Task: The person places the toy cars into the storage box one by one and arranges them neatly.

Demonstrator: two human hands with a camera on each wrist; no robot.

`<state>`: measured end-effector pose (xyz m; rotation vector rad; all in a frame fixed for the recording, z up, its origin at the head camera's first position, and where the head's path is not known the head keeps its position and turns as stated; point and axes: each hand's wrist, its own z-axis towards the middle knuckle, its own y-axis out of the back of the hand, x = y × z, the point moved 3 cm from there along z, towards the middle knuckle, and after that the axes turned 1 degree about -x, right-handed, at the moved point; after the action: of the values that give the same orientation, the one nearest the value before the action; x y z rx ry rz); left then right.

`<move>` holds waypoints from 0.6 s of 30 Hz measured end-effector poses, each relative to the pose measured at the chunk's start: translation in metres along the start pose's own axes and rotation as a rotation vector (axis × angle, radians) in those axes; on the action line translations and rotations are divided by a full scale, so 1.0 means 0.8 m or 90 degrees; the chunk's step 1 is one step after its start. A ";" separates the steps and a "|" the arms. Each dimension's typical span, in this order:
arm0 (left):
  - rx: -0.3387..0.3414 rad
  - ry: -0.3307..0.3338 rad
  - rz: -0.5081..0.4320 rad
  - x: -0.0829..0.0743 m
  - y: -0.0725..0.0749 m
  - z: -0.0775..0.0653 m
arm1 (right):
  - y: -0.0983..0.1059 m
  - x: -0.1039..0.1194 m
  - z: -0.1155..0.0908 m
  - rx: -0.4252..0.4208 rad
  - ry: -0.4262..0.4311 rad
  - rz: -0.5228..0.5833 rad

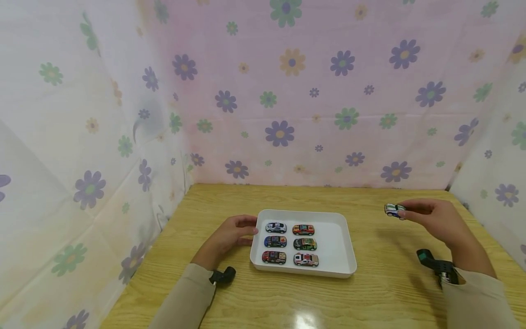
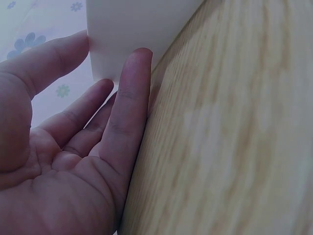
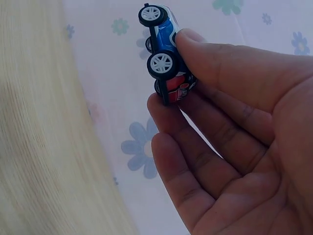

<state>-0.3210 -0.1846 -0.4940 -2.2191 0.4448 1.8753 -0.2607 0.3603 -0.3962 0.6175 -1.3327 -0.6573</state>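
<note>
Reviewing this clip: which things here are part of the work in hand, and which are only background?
In the work:
- toy car, pinched in the right hand
- white tray, its edge touched by the left hand
- six toy cars lying in the tray

Just there:
- wooden table
- flowered cloth behind and at the sides

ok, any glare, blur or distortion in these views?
Head view: a bright glare patch on the table near the bottom edge, and wide-angle bending at the backdrop's edges. Left wrist view: the left hand and tray are soft. Right wrist view: the toy car is sharp, the table blurred.
</note>
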 end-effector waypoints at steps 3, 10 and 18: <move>0.004 -0.001 -0.004 0.000 0.000 0.000 | -0.005 0.010 0.001 0.005 0.014 -0.001; 0.006 -0.004 -0.005 -0.002 0.000 -0.001 | -0.013 0.037 0.005 0.006 0.036 0.022; 0.006 0.001 -0.005 -0.001 0.000 -0.001 | -0.038 0.054 0.009 0.013 0.063 0.053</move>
<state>-0.3207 -0.1844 -0.4928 -2.2129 0.4427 1.8641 -0.2654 0.3074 -0.3891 0.6002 -1.2676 -0.5389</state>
